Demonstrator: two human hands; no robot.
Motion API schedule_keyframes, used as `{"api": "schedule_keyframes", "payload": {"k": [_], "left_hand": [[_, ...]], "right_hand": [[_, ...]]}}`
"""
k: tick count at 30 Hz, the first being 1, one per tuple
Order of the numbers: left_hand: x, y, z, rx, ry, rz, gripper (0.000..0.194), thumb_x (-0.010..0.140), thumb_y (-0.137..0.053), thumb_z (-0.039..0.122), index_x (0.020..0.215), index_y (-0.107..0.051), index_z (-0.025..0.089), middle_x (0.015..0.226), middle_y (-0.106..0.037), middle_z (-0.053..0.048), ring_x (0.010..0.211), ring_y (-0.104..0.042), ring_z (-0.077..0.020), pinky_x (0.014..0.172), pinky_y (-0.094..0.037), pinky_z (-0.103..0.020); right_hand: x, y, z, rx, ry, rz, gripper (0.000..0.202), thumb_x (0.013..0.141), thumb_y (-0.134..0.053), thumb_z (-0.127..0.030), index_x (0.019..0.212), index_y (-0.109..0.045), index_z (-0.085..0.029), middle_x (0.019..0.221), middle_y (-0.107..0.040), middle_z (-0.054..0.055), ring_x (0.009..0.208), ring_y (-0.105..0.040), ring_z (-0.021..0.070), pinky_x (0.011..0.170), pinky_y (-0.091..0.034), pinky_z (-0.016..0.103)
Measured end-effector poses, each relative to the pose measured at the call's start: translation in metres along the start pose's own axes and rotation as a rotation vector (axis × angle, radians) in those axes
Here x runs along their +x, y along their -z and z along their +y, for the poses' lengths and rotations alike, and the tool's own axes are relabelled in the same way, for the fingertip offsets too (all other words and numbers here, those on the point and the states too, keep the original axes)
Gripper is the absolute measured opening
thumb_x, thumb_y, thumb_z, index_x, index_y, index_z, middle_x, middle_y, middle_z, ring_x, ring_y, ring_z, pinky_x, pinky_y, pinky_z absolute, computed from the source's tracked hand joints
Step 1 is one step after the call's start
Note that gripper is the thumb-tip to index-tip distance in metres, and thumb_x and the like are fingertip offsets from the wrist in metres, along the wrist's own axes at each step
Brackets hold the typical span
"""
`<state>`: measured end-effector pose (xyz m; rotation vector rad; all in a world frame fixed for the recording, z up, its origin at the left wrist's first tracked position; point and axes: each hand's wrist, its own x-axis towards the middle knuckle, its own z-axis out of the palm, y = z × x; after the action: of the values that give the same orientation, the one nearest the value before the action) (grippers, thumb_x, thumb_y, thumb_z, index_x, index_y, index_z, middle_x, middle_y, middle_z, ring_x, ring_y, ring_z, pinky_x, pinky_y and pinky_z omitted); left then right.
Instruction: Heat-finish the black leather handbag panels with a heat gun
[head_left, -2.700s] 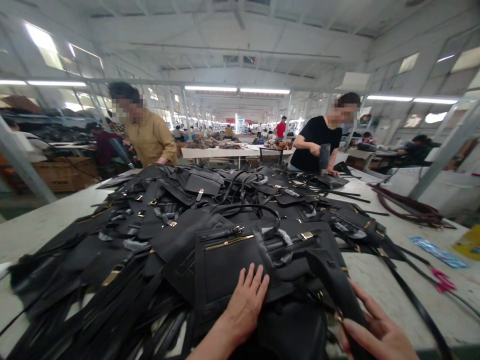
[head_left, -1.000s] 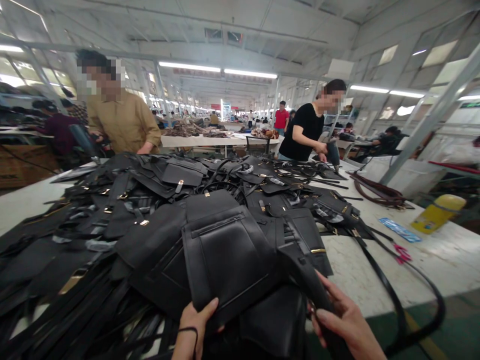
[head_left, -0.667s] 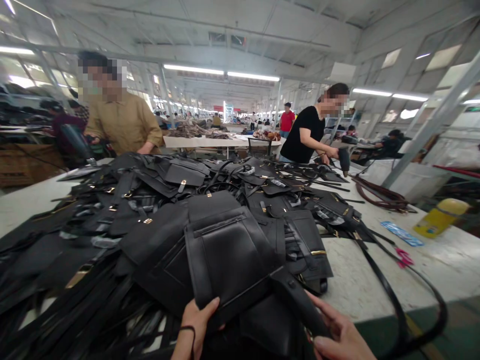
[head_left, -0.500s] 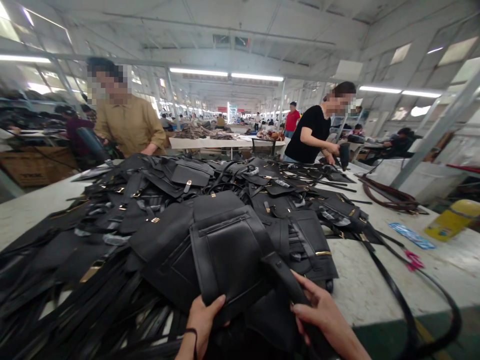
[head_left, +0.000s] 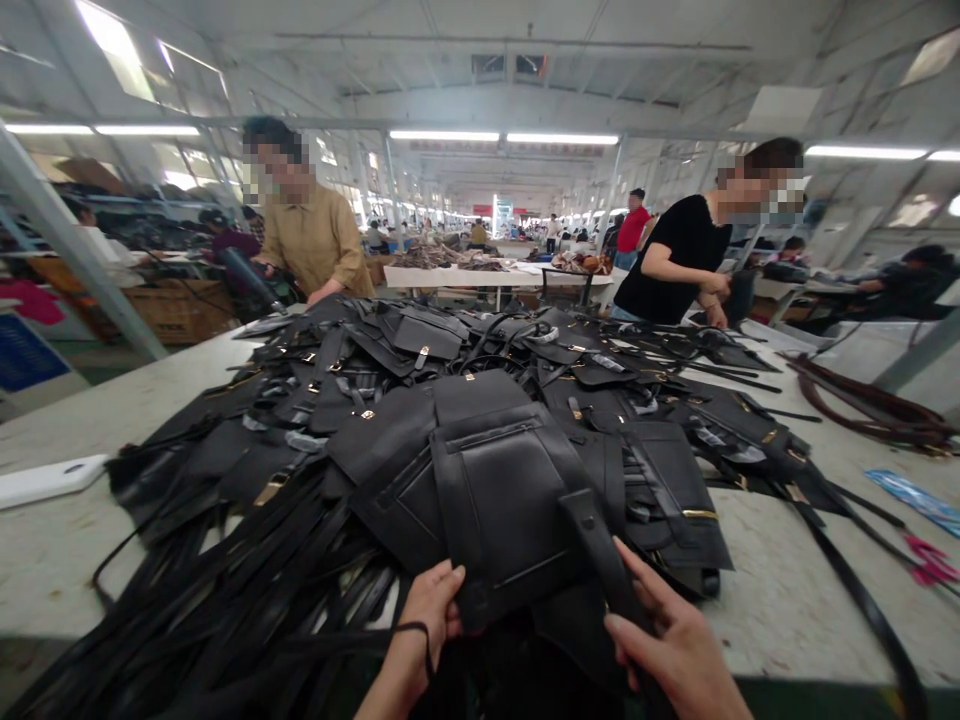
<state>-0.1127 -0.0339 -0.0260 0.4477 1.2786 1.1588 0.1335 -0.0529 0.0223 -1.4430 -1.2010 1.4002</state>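
Observation:
A black leather bag panel (head_left: 510, 500) with a stitched rectangular pocket lies at the near edge of the pile. My left hand (head_left: 431, 615) pinches its lower left corner, thumb on top; a dark band circles the wrist. At the panel's right side, my right hand (head_left: 664, 625) is closed around a thick black strap (head_left: 600, 550), thumb and fingers on either side. Beneath and behind spreads a heap of black bag pieces (head_left: 397, 420) with gold buckles and plastic-wrapped parts. Many thin black straps (head_left: 247, 600) fan out at the lower left.
A pale table (head_left: 45, 560) carries the pile. On it lie a white phone-like object (head_left: 52, 482) at left, brown straps (head_left: 870, 400), a blue packet (head_left: 911, 500) and a pink item (head_left: 930, 560) at right. Across stand a person in tan (head_left: 315, 235) and a person in black (head_left: 686, 250).
The view has swung left, so the scene sits further right and the white object has come into sight. Both hands keep their holds. The yellow container has left the view.

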Motion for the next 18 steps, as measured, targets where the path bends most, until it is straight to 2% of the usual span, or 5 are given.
{"api": "schedule_keyframes", "payload": {"k": [2,6,8,14,18], "left_hand": [[0.002,0.002,0.0,0.042,0.007,-0.071,0.036,0.06,-0.068,0.037,0.086,-0.059,0.013,0.062,-0.066,-0.007,0.05,-0.062,-0.0186,0.047,-0.049,-0.03],[0.003,0.006,0.0,0.06,0.024,-0.115,0.032,0.061,-0.067,0.039,0.077,-0.058,0.013,0.06,-0.064,-0.005,0.047,-0.059,-0.0172,0.047,-0.05,-0.032],[0.002,0.006,-0.002,0.027,0.023,-0.125,0.031,0.061,-0.068,0.037,0.076,-0.057,0.013,0.058,-0.063,-0.004,0.046,-0.059,-0.0163,0.047,-0.05,-0.032],[-0.002,0.003,-0.006,-0.01,0.014,-0.133,0.031,0.06,-0.069,0.035,0.078,-0.059,0.012,0.051,-0.06,-0.002,0.044,-0.057,-0.0141,0.047,-0.048,-0.028],[0.001,0.001,0.005,-0.023,-0.035,-0.116,0.037,0.061,-0.067,0.039,0.087,-0.059,0.014,0.062,-0.065,-0.004,0.051,-0.06,-0.0159,0.049,-0.047,-0.027]], "right_hand": [[-0.003,-0.003,-0.012,0.009,0.032,-0.058,0.078,0.065,-0.061,-0.026,0.134,-0.025,-0.025,0.088,-0.062,0.001,0.047,-0.051,0.0104,0.041,-0.044,0.022],[-0.012,-0.007,-0.02,0.031,-0.019,-0.485,0.072,0.056,-0.064,-0.012,0.125,-0.044,-0.024,0.099,-0.062,0.0,0.081,-0.06,0.0187,0.069,-0.047,0.024],[-0.012,-0.015,-0.016,0.048,-0.029,-0.577,0.07,0.053,-0.065,-0.01,0.12,-0.051,-0.023,0.103,-0.062,0.0,0.098,-0.054,0.0222,0.08,-0.043,0.025],[0.001,-0.042,-0.015,0.077,-0.063,-0.441,0.077,0.058,-0.061,-0.018,0.131,-0.034,-0.019,0.076,-0.063,0.0,0.041,-0.05,0.0087,0.038,-0.038,0.019],[0.004,-0.037,-0.022,0.108,-0.034,-0.47,0.079,0.055,-0.065,-0.019,0.128,-0.038,-0.02,0.076,-0.061,0.0,0.051,-0.054,0.011,0.045,-0.041,0.02]]}}
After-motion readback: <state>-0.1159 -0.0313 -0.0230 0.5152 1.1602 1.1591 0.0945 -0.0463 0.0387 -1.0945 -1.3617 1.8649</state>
